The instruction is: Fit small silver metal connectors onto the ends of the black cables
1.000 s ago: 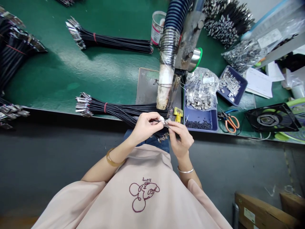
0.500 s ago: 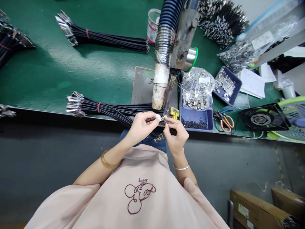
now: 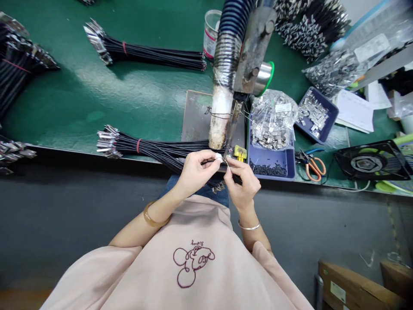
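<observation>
My left hand (image 3: 196, 171) pinches the end of a thin black cable (image 3: 209, 162) at the front edge of the green bench, its fingertip wrapped in white. My right hand (image 3: 242, 183) is closed just beside it, fingers pinched on a small metal piece that I cannot make out well. The two hands meet right below the soldering iron tip (image 3: 229, 146) and the fume hose (image 3: 229, 64). A tied bundle of black cables with metal connectors (image 3: 142, 148) lies along the bench edge and runs under my left hand.
A blue tray (image 3: 284, 170) holds a bag of metal shells (image 3: 272, 120) and small black bits. A second blue tray (image 3: 329, 125), orange-handled snips (image 3: 311, 165), a black fan (image 3: 371, 161), a solder reel (image 3: 263, 77), a cup (image 3: 211, 32) and more cable bundles (image 3: 151, 54) lie around.
The hands stay together at the bench edge; the right hand's fingers have shifted slightly closer to the cable end. The view has swung a little.
</observation>
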Tool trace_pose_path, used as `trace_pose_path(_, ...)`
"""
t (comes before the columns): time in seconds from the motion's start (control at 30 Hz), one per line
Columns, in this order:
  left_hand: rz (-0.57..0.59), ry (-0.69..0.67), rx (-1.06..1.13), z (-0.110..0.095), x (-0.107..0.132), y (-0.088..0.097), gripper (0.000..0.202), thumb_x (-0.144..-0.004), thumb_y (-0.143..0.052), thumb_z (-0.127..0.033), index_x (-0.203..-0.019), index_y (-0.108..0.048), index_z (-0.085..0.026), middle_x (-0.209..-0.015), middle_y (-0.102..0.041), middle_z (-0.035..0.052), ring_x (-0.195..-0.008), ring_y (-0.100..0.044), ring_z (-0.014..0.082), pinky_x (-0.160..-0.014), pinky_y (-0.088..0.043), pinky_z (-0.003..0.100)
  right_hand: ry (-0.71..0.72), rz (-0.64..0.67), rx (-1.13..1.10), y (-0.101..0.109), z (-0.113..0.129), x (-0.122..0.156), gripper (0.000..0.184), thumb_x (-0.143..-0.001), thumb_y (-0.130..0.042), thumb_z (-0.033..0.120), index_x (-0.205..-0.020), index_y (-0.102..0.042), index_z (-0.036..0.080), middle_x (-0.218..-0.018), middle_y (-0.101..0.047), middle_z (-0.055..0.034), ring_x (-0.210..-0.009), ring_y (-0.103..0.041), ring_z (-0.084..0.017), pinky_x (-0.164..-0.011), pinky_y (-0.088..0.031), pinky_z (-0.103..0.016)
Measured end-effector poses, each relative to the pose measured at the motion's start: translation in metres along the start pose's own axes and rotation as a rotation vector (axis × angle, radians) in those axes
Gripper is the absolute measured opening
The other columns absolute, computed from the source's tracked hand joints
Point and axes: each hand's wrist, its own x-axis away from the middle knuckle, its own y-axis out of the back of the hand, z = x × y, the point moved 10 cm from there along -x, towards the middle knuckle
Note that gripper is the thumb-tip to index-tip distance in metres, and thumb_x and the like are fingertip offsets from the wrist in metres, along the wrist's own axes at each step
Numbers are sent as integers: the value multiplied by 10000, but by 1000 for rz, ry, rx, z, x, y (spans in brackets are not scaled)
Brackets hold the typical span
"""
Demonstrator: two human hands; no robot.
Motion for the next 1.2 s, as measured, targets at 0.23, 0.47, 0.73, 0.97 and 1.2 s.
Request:
trace_pose_path(0.23, 23, 7, -31, 0, 1, 1, 131, -752, -656, -228, -706, -712, -120, -670, -673, 18, -600, -566, 102, -565, -466, 183, 12, 34, -4, -2, 1, 1, 198, -827, -655, 33, -870, -606, 220, -1017, -788, -72, -927, -765, -165, -811, -633, -286)
trace_pose_path(0.47, 39, 25, -24, 1, 2, 0, 137, -757, -652, -236, -698, -701, -123, -663, -670, 20, -602, -567, 108, -579, -471, 192, -98, 26, -72, -1, -11, 3, 145, -861, -640, 91, -859, -627, 235, -998, -790, -54, -902, -766, -185, -809, -638, -349)
trace_pose_path(0.73, 17, 4, -22, -3, 2, 0, 123, -769, -648, -223, -721, -702, -123, -700, -671, 18, -629, -572, 106, -588, -481, 185, -27, 35, -17, -2, -3, -1, 166, -875, -629, 81, -903, -635, 245, -1011, -789, -47, -911, -767, -177, -808, -645, -334)
trace_pose_path(0.97, 34, 10, -45, -3, 3, -1, 130, -774, -641, -219, -711, -699, -121, -686, -652, 17, -604, -534, 96, -571, -461, 184, 17, 49, -11, -2, 2, 0, 202, -837, -645, 44, -897, -620, 235, -1012, -790, -58, -909, -770, -171, -800, -645, -297)
trace_pose_path(1.2, 46, 6, -80, 0, 4, -1, 143, -782, -641, -240, -717, -699, -127, -672, -626, 11, -598, -520, 98, -562, -434, 196, 4, 35, -15, 0, 1, 1, 187, -847, -645, 62, -903, -628, 240, -1002, -790, -47, -894, -771, -175, -792, -643, -307)
